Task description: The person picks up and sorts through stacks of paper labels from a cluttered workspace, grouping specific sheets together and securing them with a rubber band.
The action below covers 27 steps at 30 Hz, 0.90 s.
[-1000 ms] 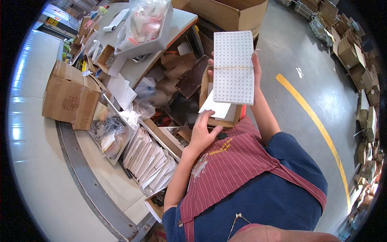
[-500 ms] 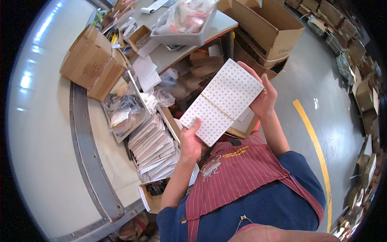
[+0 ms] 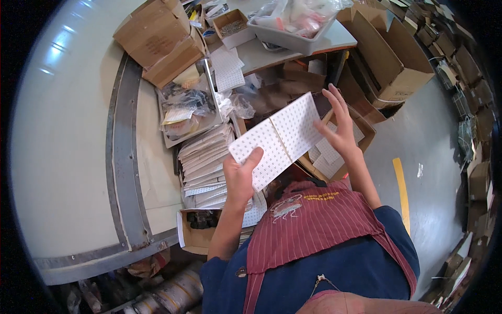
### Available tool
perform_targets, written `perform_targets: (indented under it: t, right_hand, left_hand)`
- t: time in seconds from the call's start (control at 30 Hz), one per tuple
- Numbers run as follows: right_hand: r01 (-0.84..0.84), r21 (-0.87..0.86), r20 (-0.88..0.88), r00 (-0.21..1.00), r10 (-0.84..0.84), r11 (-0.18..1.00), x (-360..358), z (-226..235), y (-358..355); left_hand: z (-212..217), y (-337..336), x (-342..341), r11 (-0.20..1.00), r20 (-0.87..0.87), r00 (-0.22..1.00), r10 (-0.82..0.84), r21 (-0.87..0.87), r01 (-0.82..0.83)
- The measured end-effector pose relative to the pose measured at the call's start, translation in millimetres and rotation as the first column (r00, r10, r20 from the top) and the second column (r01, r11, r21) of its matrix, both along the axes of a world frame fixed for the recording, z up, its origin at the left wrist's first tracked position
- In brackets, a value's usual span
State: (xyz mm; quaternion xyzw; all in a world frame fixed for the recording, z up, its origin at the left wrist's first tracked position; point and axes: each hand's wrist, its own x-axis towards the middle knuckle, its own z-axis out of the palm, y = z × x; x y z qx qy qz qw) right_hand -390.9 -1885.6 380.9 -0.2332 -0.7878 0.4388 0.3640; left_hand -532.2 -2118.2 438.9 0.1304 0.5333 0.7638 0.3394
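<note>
A white bundle of printed sheets [image 3: 266, 149], covered in rows of small dark marks, is tilted in front of me with a thin tan band across its middle. My left hand [image 3: 240, 175] grips its lower left end, thumb on top. At the right end my right hand [image 3: 341, 125] is open, its fingers spread and raised; whether the thumb touches the bundle's edge I cannot tell. Left of the bundle lies a tall pile of similar sheets [image 3: 206, 159]. Beneath and to the right, a cardboard box [image 3: 369, 137] holds loose printed sheets [image 3: 329, 157].
A metal tray [image 3: 213, 91] with plastic bags sits beyond the pile. Farther off, a table [image 3: 340, 39] bears a grey bin [image 3: 287, 39] and a small box of little parts [image 3: 232, 26]. Large cartons [image 3: 389, 73] stand at right. A small open box [image 3: 196, 243] lies near my left forearm.
My right hand has loosened from the bundle's right end and spread its fingers. The bundle has tilted, its left end still in my left hand. The whole view has shifted.
</note>
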Motion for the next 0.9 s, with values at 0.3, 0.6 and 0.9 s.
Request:
perform_targets:
  t: [0.3, 0.6, 0.9]
  right_hand:
    - [-0.617, 0.399, 0.232, 0.784, 0.576, 0.679, -29.3, 36.5, -76.9]
    - [-0.703, 0.131, 0.333, 0.696, 0.637, 0.699, -11.4, 21.1, -49.0]
    - [-0.762, -0.092, 0.354, 0.577, 0.736, 0.641, -32.3, 51.8, -58.2]
  left_hand:
    - [-17.6, -28.7, 4.0, 0.89, -0.406, 0.836, -0.369, -0.413, 0.192]
    - [11.1, -72.0, -7.8, 0.895, -0.168, 0.912, -0.375, -0.324, 0.308]
    - [36.0, -66.5, -16.8, 0.851, -0.264, 0.839, -0.476, -0.38, 0.363]
